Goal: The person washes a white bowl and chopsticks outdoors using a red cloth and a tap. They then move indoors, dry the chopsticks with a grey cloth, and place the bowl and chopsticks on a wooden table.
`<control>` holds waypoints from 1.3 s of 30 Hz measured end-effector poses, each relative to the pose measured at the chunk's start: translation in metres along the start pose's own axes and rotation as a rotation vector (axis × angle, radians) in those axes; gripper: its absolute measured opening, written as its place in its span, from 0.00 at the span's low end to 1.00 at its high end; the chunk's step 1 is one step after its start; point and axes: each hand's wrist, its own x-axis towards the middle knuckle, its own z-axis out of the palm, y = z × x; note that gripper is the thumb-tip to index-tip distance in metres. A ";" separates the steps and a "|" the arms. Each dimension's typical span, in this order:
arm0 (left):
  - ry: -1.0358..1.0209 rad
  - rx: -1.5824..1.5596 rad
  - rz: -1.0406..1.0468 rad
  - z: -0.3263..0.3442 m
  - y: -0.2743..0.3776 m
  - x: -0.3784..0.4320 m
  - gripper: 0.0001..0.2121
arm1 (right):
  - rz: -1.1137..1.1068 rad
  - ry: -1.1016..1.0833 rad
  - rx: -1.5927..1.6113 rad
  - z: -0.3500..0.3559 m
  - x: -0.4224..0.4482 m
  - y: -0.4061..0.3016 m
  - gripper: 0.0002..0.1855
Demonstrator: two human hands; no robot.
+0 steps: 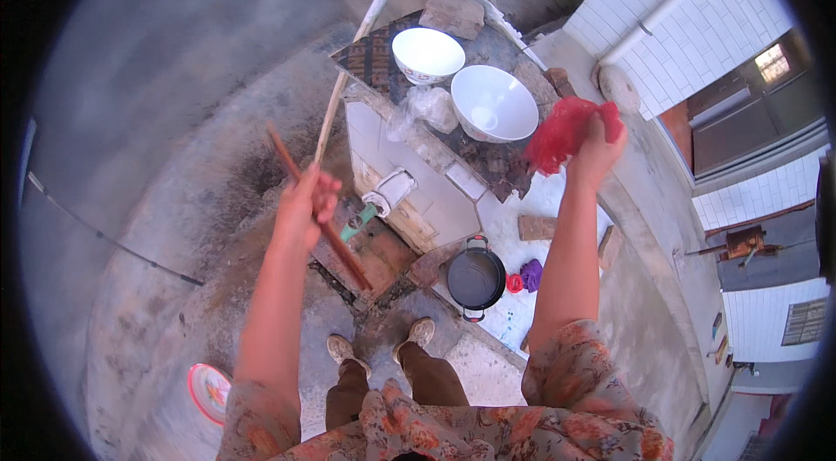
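My left hand [307, 203] grips a slim brown wooden stick [345, 258], which slants across the fist and sticks out on both sides. My right hand [597, 147], raised at the right, clutches a crumpled red net or thin cloth [563, 134]. Near it, a large white bowl [503, 102] rests on a dark board [375, 63]. Behind that bowl stands a smaller white bowl [428, 53] with a patterned outside. A clear plastic bag [424, 110] lies crumpled beside them. Below my left hand, a green tool or handle [358, 222] meets a white pipe-like piece [395, 190].
A black two-handled pot [475, 279] sits on a white surface, beside a red ring-like item [514, 283] and a purple cloth or net [531, 275]. Bricks [537, 227] lie nearby. A pale pole [336, 95] leans past the board. A red-rimmed basin [210, 392] is on the ground.
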 end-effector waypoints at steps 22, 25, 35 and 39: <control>0.188 0.331 0.004 0.170 0.017 0.157 0.12 | 0.199 -0.759 -0.211 0.006 0.007 0.064 0.19; 0.130 0.265 0.028 0.157 0.034 0.139 0.13 | 0.304 -0.729 -0.369 0.002 0.010 0.047 0.20; 0.197 0.277 0.027 0.011 0.058 0.018 0.13 | 0.837 -0.742 -0.066 0.026 -0.014 0.024 0.17; 0.384 0.300 -0.056 -0.072 0.023 -0.028 0.12 | 0.718 -0.745 -0.072 0.020 -0.039 -0.011 0.18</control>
